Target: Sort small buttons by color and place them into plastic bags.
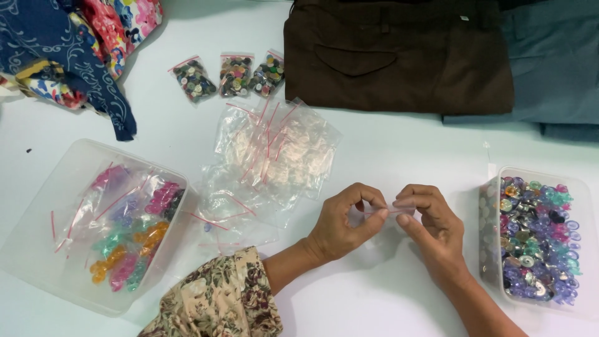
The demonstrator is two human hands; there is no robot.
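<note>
A small clear zip bag (392, 211) was pinched between the fingertips of the left hand (342, 224) and right hand (430, 226) over the white table (387, 156), between a heap of empty bags (274, 153) and a tub of mixed buttons (536, 240) at right.

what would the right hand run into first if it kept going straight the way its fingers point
The right hand points left, so it meets the small clear bag it already pinches, then the left hand fingertips; beyond lies the pile of empty bags.
</note>
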